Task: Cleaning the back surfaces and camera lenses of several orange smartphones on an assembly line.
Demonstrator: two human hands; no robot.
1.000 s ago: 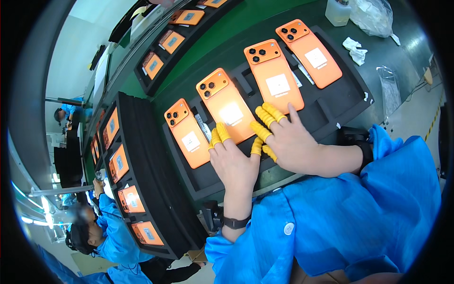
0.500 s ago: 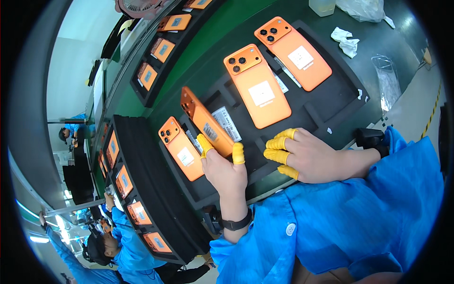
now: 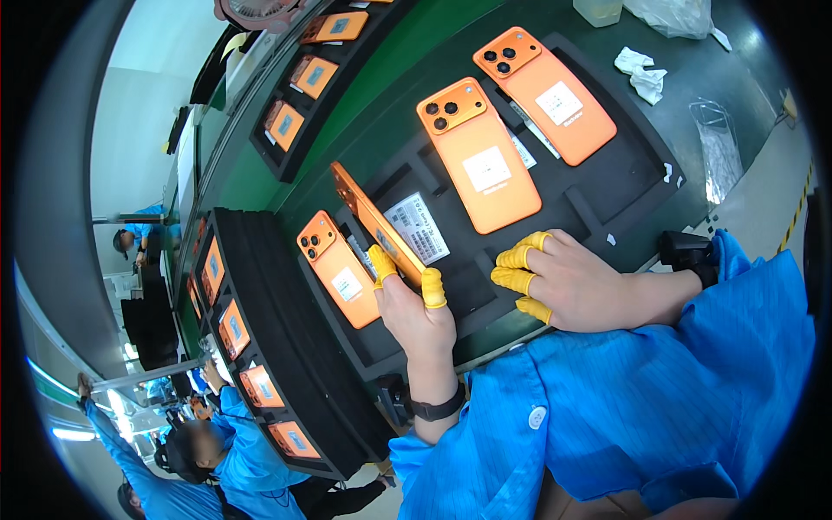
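Observation:
My left hand (image 3: 414, 314), in yellow finger cots, grips the lower end of an orange smartphone (image 3: 374, 221). The phone is tipped up on its long edge, seen nearly side-on. Beside it a white printed label (image 3: 418, 228) lies in the black foam tray (image 3: 598, 201). To the left rests another orange phone (image 3: 340, 270), back up with a white sticker. Two more orange phones, one in the middle (image 3: 478, 156) and one at the far right (image 3: 546, 95), lie back up in the tray. My right hand (image 3: 568, 282), also in yellow cots, hovers over the tray's near edge, fingers apart, holding nothing.
Stacked black trays (image 3: 286, 347) with orange phones stand at the left; another tray of phones (image 3: 286, 126) lies beyond. Crumpled tissue (image 3: 640, 74), a clear bag (image 3: 680, 22) and a plastic tub (image 3: 598, 10) are at the upper right. A co-worker in blue (image 3: 247, 459) is at lower left.
The phone in my left hand has turned further onto its edge, showing less of its back and more of the label beside it. My right hand stays nearly where it was.

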